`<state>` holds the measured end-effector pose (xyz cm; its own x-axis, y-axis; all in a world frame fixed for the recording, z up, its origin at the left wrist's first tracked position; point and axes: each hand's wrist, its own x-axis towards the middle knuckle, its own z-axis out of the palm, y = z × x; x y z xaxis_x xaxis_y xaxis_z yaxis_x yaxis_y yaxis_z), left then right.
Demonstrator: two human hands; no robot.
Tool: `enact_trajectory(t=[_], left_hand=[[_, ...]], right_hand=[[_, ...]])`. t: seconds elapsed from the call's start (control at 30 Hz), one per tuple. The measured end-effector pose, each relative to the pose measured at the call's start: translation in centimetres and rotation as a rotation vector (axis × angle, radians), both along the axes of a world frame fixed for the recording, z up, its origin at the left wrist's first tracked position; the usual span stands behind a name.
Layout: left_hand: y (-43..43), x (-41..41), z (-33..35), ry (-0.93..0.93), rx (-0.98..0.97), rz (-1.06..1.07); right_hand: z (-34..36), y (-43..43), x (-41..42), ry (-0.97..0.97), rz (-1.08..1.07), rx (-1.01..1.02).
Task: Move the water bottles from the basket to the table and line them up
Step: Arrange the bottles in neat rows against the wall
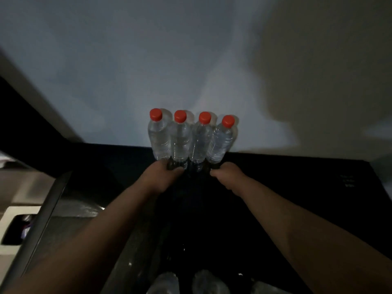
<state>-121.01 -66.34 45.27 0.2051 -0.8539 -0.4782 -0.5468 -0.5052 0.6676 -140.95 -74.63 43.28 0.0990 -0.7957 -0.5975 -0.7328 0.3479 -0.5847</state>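
Note:
Several clear water bottles (192, 139) with red caps stand side by side in a row at the far edge of the dark table (297, 198), against a pale wall. My left hand (164, 177) grips the base of the row's left end. My right hand (226, 175) grips the base of the right end. Both hands press the row together; the bottles' lower parts are lost in the dark. More clear bottles (206, 282) show dimly at the bottom edge, close to me; the basket around them is too dark to make out.
A grey metal bar (45, 213) slants along the left of the table. Beyond it sits a pale box with a dark handle slot (14, 230). The pale wall (148, 60) rises right behind the bottle row.

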Motion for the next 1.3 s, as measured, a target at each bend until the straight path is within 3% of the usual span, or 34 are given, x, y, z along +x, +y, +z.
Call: enact_trajectory(t=[0.1,0.23,0.3,0.47,0.57,0.9,1.03,1.2,1.3], left_hand=[[5.6,-2.0,4.7,0.141,-0.051,-0.104],[14.6,-6.5,10.2,0.15,-0.408,-0.059],[18.6,-8.6,12.6,0.146,-0.489,-0.092],[25.1,-9.7,12.4,-0.109,-0.458,-0.039],[27.1,-9.6,11.6,-0.29,-0.429,-0.053],[28.7,-7.5,11.8,-0.446,-0.336,-0.16],[27.0,-5.0,10.3,-0.405,-0.187,-0.218],[24.0,-2.2,8.5,-0.059,-0.038,-0.313],[22.1,-2.0,8.6,-0.02,-0.051,-0.467]], right_hand=[[3.6,3.5,-0.7,0.001,0.19,0.032],[8.6,9.1,-2.3,0.077,0.457,-0.079],[11.1,12.8,-3.4,0.025,0.517,-0.144],[13.4,22.3,-7.0,-0.151,0.552,-0.185],[13.6,25.0,-9.0,-0.108,0.589,-0.225],[12.5,27.4,-10.0,0.071,0.672,-0.36],[11.7,27.0,-8.6,0.124,0.609,-0.38],[10.4,26.1,-6.3,0.148,0.473,-0.282],[10.2,25.5,-5.4,0.142,0.288,-0.268]])
